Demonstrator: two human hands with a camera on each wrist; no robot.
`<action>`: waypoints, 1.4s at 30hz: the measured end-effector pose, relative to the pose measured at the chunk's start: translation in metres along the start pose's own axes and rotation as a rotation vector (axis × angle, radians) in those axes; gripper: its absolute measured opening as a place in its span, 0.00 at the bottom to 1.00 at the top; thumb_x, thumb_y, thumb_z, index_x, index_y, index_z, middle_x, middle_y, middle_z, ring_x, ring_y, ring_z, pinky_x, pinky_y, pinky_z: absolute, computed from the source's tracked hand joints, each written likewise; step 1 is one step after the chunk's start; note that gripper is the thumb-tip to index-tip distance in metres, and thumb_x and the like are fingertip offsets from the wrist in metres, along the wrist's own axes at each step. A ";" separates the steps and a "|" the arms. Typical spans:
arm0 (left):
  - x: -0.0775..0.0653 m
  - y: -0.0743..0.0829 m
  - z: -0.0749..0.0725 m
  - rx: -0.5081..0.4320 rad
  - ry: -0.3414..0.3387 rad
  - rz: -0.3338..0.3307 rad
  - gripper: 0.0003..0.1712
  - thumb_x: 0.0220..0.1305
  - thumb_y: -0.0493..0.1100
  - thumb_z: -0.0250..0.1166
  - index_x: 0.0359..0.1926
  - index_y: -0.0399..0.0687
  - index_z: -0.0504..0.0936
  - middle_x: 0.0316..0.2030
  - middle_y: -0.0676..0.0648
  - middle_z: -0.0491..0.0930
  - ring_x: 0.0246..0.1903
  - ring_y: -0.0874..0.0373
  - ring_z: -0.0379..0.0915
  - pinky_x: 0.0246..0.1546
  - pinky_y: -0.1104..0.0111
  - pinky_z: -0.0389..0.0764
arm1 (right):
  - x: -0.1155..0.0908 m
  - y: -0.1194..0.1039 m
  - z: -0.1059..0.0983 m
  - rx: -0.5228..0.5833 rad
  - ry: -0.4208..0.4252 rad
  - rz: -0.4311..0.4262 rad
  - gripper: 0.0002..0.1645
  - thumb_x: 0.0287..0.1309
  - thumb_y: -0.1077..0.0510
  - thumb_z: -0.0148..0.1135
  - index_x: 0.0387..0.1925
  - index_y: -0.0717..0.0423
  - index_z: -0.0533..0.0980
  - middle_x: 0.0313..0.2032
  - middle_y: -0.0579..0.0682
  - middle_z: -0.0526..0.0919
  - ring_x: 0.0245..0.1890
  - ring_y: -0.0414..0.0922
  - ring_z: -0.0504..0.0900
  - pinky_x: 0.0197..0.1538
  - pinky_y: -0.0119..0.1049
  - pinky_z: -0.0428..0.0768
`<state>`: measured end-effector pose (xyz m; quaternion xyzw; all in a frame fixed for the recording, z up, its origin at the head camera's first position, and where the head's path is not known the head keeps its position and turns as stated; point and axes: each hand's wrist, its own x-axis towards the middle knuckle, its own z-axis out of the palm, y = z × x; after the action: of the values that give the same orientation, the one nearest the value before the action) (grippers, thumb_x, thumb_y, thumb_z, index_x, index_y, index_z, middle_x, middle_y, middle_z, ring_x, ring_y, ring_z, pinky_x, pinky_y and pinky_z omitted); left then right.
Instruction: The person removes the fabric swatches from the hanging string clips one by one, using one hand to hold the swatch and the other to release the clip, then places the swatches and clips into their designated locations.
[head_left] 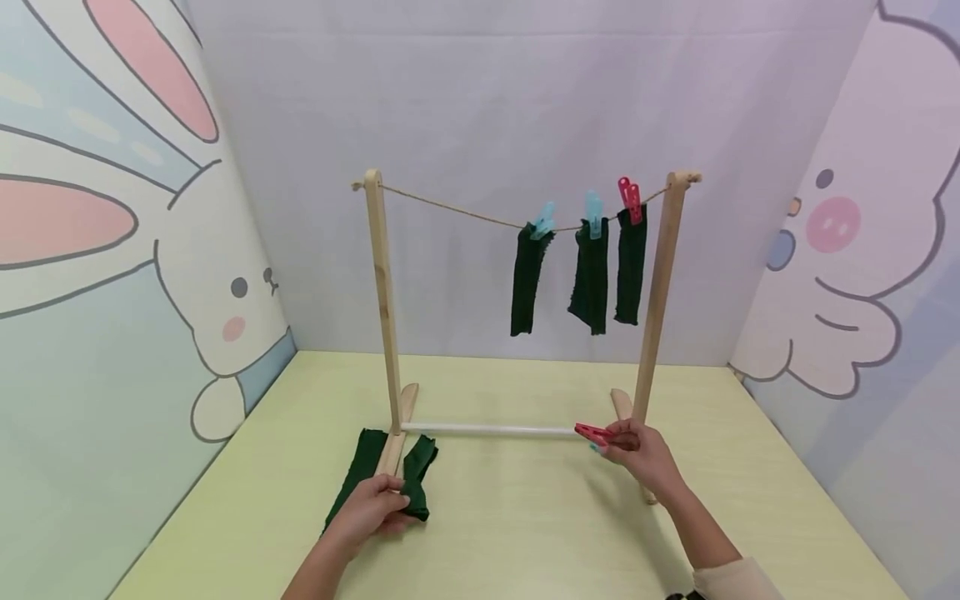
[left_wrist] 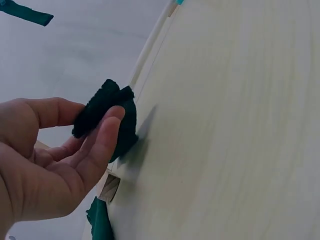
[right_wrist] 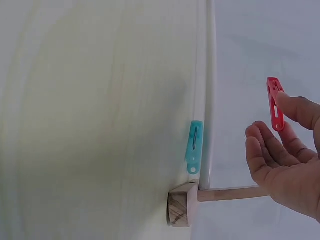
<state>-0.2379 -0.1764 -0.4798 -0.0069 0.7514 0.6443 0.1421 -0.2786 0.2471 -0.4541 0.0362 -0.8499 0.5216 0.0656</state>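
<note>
Nearest, the left hand [head_left: 366, 510] has its grip pinching a green cloth [head_left: 418, 477] over the table [head_left: 517, 525]; a second cloth [head_left: 360, 468] lies beside the rack's left foot [head_left: 392, 454]. The right hand's [head_left: 641, 457] grip pinches a red peg [head_left: 592, 434] near a blue peg [right_wrist: 195, 145]. Beyond, three cloths [head_left: 592, 283] hang pegged on the rope [head_left: 450, 211]; two seemingly remain.

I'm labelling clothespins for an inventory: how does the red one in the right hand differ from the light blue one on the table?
Colour: the held clothespin is red, the other clothespin light blue.
Support: the red one is pinched in the right hand; the blue one lies on the table beside the white rod.
Shared: neither clips any cloth.
</note>
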 end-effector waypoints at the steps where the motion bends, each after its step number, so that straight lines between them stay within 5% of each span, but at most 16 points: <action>1: -0.001 0.000 -0.001 0.027 0.012 -0.001 0.18 0.62 0.34 0.59 0.49 0.24 0.69 0.36 0.40 0.75 0.31 0.48 0.80 0.29 0.60 0.80 | 0.000 0.001 0.000 -0.018 0.004 0.000 0.19 0.48 0.65 0.70 0.41 0.68 0.74 0.33 0.56 0.81 0.32 0.45 0.77 0.32 0.31 0.75; 9: -0.006 -0.001 -0.006 0.169 0.044 0.011 0.11 0.58 0.31 0.60 0.41 0.27 0.75 0.28 0.44 0.75 0.22 0.57 0.75 0.23 0.66 0.75 | -0.004 0.005 -0.003 -0.111 0.022 0.047 0.16 0.45 0.66 0.71 0.37 0.69 0.76 0.27 0.51 0.77 0.29 0.44 0.73 0.29 0.31 0.73; 27: -0.010 -0.006 -0.018 0.224 -0.218 0.032 0.10 0.57 0.30 0.62 0.39 0.31 0.72 0.18 0.47 0.74 0.20 0.54 0.77 0.17 0.68 0.75 | -0.009 0.014 -0.014 -0.241 -0.044 0.128 0.16 0.39 0.68 0.73 0.33 0.65 0.78 0.25 0.48 0.77 0.28 0.43 0.75 0.29 0.36 0.73; 32: -0.010 -0.004 -0.017 0.226 -0.223 0.041 0.10 0.59 0.31 0.61 0.41 0.32 0.70 0.17 0.50 0.69 0.22 0.52 0.78 0.18 0.69 0.73 | -0.009 0.019 -0.016 -0.300 -0.053 0.141 0.16 0.39 0.65 0.73 0.33 0.65 0.78 0.25 0.48 0.76 0.27 0.44 0.73 0.29 0.37 0.71; 42: -0.010 -0.004 -0.029 0.331 -0.188 0.062 0.15 0.56 0.33 0.64 0.42 0.28 0.74 0.22 0.45 0.79 0.21 0.51 0.78 0.20 0.62 0.75 | -0.005 0.024 -0.017 -0.350 -0.097 0.185 0.16 0.38 0.66 0.72 0.33 0.67 0.78 0.24 0.49 0.75 0.26 0.44 0.72 0.27 0.37 0.71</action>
<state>-0.2331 -0.2066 -0.4780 0.1002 0.8304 0.5137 0.1909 -0.2752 0.2731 -0.4689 -0.0288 -0.9295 0.3673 -0.0181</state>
